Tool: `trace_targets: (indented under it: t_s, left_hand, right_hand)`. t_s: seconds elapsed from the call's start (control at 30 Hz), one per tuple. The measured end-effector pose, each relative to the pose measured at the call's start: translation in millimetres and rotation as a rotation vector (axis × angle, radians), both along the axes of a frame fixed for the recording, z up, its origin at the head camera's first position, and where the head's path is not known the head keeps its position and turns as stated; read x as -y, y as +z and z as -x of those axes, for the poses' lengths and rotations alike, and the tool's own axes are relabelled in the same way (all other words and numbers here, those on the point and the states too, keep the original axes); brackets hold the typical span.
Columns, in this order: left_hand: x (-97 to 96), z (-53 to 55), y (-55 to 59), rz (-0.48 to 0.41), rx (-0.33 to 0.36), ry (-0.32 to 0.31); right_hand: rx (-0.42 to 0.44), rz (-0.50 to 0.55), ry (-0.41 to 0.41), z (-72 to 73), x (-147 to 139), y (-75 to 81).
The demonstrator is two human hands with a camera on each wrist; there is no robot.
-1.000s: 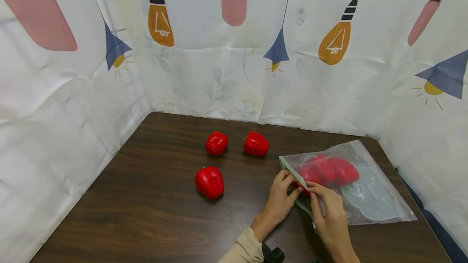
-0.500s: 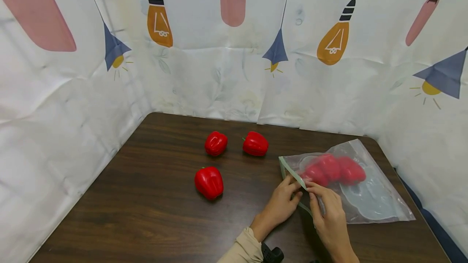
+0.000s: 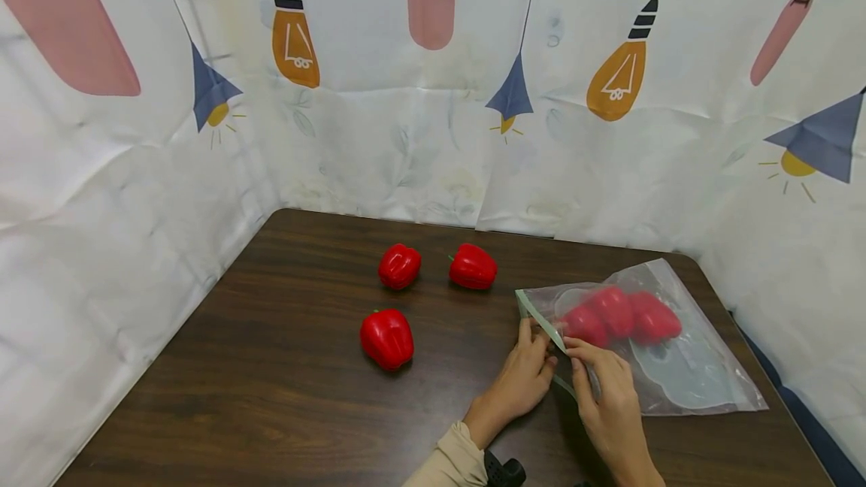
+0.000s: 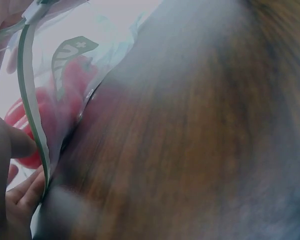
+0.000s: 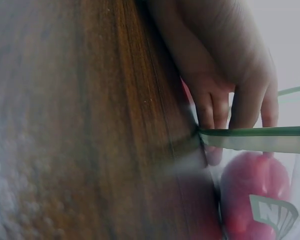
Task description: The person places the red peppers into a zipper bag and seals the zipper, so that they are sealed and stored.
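A clear zip bag (image 3: 704, 352) with a pale green zip edge lies on the right of the table, its mouth facing left. Red bell peppers (image 3: 612, 312) show through its plastic, bunched near the mouth side. My right hand (image 3: 609, 397) pinches the upper lip of the mouth between thumb and fingers. At the opening is my left hand (image 3: 519, 378); in the right wrist view its fingers (image 5: 247, 107) reach past the zip edge toward a bell pepper (image 5: 255, 192) inside. The left wrist view shows the zip edge (image 4: 30, 105) close to the left thumb.
Three more red bell peppers lie loose on the brown table (image 3: 271, 397): one at front (image 3: 387, 340), one behind it (image 3: 400, 266), and one farther right (image 3: 473, 266). A white curtain (image 3: 379, 149) printed with lamps stands behind the table and at its sides.
The bell peppers in the bag have slid right, deeper into it. My left hand has dropped slightly and its fingers have straightened. My right hand keeps its pinch on the bag's lip.
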State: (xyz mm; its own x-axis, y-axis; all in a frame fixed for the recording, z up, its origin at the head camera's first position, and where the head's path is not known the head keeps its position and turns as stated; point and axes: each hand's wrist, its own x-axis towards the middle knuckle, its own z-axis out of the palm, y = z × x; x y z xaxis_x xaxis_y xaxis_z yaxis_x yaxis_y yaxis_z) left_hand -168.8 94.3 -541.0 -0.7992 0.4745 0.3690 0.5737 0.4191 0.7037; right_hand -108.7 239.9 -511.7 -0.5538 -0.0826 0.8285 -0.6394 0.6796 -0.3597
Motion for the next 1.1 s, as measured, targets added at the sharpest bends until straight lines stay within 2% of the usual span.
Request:
trace_targets:
  t_s: [0.33, 0.57, 0.83, 1.1]
  left_hand:
    - [-2.1, 2.3, 0.4, -0.049, 0.014, 0.003]
    - [-0.6, 1.8, -1.2, 0.04, -0.076, 0.023]
    - [-0.1, 1.0, 1.4, 0.131, -0.145, 0.014]
    - [0.1, -3.6, 3.8, 0.222, -0.132, 0.015]
  right_hand:
    - [-0.002, -0.011, -0.005, 0.6, -0.9, 0.1]
    - [-0.007, -0.016, -0.005, 1.2, -1.1, -0.6]
    - [-0.006, -0.021, -0.005, 2.2, -1.1, -0.7]
    - [-0.004, -0.032, -0.015, -0.1, -0.8, 0.0]
